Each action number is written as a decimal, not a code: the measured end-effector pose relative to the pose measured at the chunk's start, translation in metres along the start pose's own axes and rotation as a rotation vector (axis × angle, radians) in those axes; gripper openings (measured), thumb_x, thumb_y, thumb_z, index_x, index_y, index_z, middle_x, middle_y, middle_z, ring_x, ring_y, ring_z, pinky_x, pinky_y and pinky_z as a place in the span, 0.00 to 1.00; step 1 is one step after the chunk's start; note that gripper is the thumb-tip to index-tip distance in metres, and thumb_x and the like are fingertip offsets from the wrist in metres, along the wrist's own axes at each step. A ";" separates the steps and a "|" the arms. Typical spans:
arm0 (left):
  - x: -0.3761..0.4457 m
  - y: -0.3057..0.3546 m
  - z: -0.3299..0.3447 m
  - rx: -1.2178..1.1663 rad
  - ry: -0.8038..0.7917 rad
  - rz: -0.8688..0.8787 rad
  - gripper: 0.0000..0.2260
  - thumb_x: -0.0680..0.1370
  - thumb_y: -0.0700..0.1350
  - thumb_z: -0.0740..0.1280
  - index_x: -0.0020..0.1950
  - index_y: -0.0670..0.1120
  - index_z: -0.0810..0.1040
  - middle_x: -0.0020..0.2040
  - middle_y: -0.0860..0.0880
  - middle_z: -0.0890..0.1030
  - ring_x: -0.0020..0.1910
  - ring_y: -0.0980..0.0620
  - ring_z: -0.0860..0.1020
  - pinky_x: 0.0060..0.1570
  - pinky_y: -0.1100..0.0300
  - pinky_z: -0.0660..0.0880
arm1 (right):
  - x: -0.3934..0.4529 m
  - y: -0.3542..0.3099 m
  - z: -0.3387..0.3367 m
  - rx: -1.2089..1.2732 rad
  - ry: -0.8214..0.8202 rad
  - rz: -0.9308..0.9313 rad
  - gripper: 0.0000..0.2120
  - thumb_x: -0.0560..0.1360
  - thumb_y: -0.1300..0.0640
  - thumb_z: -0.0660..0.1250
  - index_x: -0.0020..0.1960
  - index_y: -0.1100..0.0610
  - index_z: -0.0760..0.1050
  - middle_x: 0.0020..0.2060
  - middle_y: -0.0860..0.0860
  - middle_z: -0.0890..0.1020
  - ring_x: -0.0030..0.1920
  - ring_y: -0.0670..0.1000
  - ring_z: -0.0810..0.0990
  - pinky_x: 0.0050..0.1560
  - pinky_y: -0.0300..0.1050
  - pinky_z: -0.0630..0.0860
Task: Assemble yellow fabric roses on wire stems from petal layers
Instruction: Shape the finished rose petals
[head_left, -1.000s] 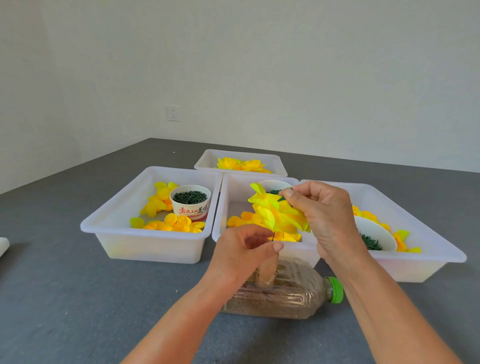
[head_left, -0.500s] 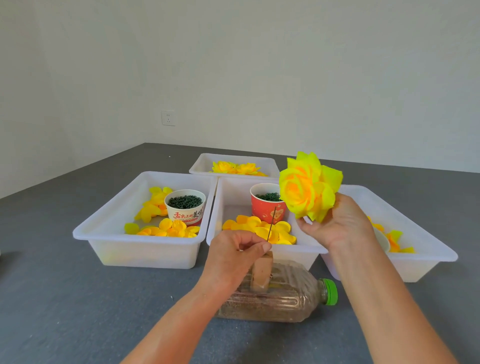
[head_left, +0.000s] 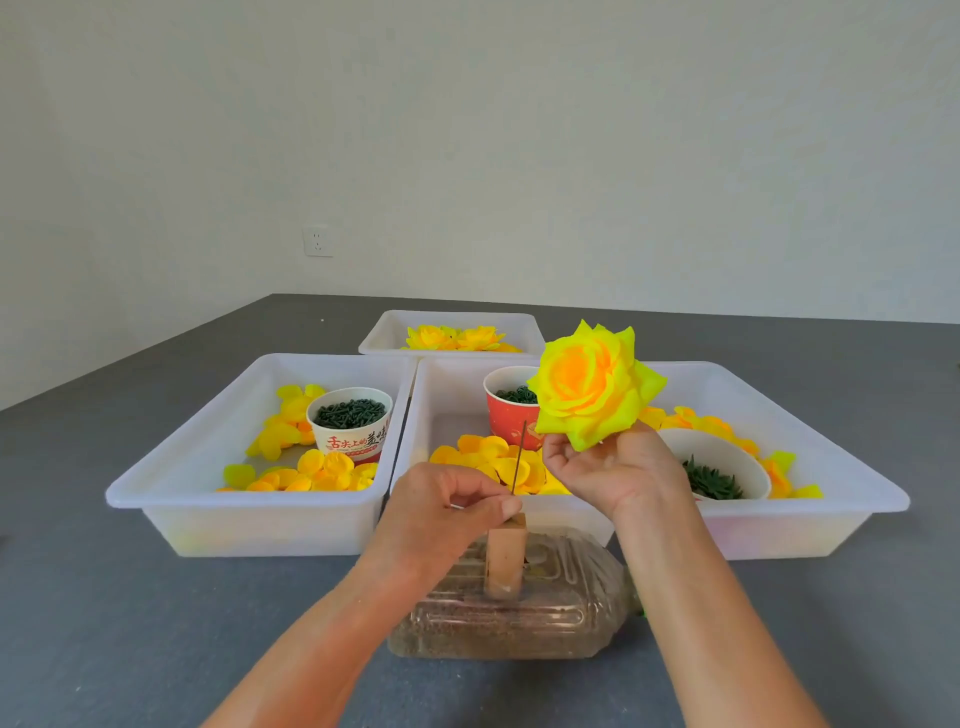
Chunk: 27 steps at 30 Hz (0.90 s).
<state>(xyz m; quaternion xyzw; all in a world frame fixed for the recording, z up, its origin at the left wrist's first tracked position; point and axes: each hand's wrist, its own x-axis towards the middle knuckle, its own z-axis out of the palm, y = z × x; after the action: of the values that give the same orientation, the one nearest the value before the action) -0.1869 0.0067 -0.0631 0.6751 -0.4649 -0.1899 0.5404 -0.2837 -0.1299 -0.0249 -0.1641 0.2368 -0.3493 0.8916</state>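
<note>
Lifting clear of the wire (head_left: 519, 457), the finished rose (head_left: 592, 384) now sits pinched in the right hand (head_left: 613, 467), above-right of the wire; left hand (head_left: 447, 506) pinches the wire's base, freeing it for another.

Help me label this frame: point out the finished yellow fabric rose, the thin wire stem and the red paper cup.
yellow fabric rose (head_left: 592, 382), head view, on its orange centre petals.
thin wire stem (head_left: 518, 457), head view, midway up the bare wire.
red paper cup (head_left: 506, 423), head view, on its red side wall.
</note>
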 end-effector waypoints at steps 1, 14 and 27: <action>0.001 0.003 -0.002 -0.023 -0.025 -0.009 0.03 0.70 0.48 0.73 0.38 0.51 0.85 0.36 0.53 0.84 0.37 0.60 0.79 0.41 0.67 0.73 | 0.001 0.001 -0.001 0.020 -0.004 0.001 0.10 0.79 0.56 0.61 0.40 0.57 0.74 0.36 0.55 0.80 0.36 0.53 0.76 0.34 0.45 0.70; 0.082 0.046 -0.013 -0.426 0.038 -0.251 0.11 0.74 0.53 0.68 0.45 0.45 0.80 0.34 0.51 0.83 0.32 0.55 0.81 0.34 0.60 0.80 | 0.034 0.032 0.014 -0.050 -0.208 -0.048 0.06 0.60 0.64 0.66 0.35 0.61 0.81 0.34 0.58 0.83 0.28 0.52 0.81 0.26 0.38 0.77; 0.156 0.036 -0.050 -0.323 0.135 -0.155 0.07 0.72 0.42 0.71 0.48 0.41 0.81 0.40 0.44 0.81 0.34 0.50 0.78 0.34 0.60 0.76 | 0.083 0.009 0.025 -0.694 -0.444 -0.333 0.14 0.72 0.69 0.65 0.34 0.57 0.84 0.31 0.53 0.83 0.32 0.48 0.82 0.35 0.39 0.79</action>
<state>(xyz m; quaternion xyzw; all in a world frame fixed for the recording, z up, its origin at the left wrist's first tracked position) -0.0868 -0.0946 0.0247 0.6246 -0.3374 -0.2575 0.6555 -0.2118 -0.1787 -0.0336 -0.5606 0.1134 -0.3444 0.7445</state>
